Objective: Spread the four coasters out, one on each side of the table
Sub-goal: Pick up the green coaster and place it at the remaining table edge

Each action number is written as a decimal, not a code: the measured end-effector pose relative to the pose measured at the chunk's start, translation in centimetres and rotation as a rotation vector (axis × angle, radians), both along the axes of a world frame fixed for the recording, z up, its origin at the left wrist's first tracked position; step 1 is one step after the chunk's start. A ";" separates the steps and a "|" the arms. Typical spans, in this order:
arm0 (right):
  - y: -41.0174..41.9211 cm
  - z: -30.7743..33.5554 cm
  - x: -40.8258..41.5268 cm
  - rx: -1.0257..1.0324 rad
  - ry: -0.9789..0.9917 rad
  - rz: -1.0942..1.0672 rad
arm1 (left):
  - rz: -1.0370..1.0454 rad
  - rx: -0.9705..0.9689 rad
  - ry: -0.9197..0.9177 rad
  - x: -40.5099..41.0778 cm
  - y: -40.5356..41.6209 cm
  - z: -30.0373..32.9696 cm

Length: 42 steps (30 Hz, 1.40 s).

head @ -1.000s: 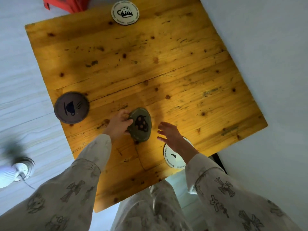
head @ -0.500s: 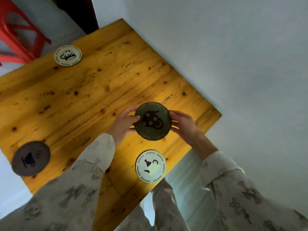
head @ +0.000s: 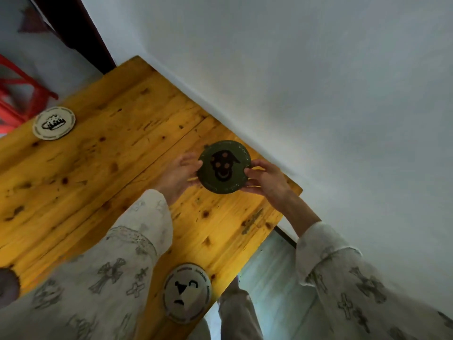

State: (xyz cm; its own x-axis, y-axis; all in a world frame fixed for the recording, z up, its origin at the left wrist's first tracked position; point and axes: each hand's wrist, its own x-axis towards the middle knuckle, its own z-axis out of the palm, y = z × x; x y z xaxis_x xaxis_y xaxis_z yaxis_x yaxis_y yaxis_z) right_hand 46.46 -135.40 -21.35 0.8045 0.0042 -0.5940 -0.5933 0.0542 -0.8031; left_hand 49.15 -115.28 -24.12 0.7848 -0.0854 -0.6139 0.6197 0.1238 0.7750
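Both hands hold a dark green coaster (head: 224, 166) with a black figure, near the table's right edge by the wall. My left hand (head: 179, 176) pinches its left rim and my right hand (head: 266, 180) its right rim. Whether it touches the wood I cannot tell. A white coaster (head: 187, 292) with a black face lies at the near edge of the wooden table (head: 98, 168). Another white coaster (head: 54, 122) with a mug print sits at the far left edge. A dark grey coaster (head: 7, 285) shows partly at the frame's left border, behind my left sleeve.
A pale wall (head: 318, 94) runs along the table's right edge. A red chair (head: 17, 94) stands beyond the far left side. A dark door frame (head: 81, 38) rises behind the table's far corner. My legs are below the near edge.
The green coaster was lifted from the table's middle by my left hand, then taken in both hands and carried toward the wall-side edge. My view swung right.
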 end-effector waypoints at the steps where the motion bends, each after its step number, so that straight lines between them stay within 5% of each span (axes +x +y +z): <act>1: -0.2 -0.5 0.3 0.017 0.009 -0.026 | -0.016 -0.013 0.042 -0.1 -0.3 -0.6; 13: 1.9 -6.2 5.8 0.120 0.101 -0.231 | -0.096 0.211 -0.090 7.8 0.7 -3.5; 22: 5.7 -11.4 10.5 0.144 0.213 -0.204 | -0.182 0.598 -0.310 12.1 3.7 -10.0; 27: 7.6 -12.8 11.6 0.080 0.157 -0.168 | -0.406 0.921 -0.410 13.3 5.2 -12.0; 33: 6.8 -14.2 10.3 -1.067 -0.410 0.397 | -0.845 1.190 -0.600 10.3 4.6 -13.6; 37: 5.1 -15.3 10.4 -1.239 -0.355 0.685 | -0.908 1.292 -0.639 10.5 4.2 -15.0; 42: 4.6 -16.1 10.3 -1.295 -0.356 0.758 | -0.852 1.307 -0.646 12.3 3.9 -15.2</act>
State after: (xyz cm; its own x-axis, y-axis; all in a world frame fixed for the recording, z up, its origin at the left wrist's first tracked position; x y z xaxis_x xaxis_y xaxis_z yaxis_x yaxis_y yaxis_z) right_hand 56.81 -130.82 -37.46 0.9481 0.1141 -0.2969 0.0677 -0.9844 -0.1621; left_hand 61.49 -111.39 -39.34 0.9197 -0.3176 -0.2308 -0.2698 -0.9383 0.2163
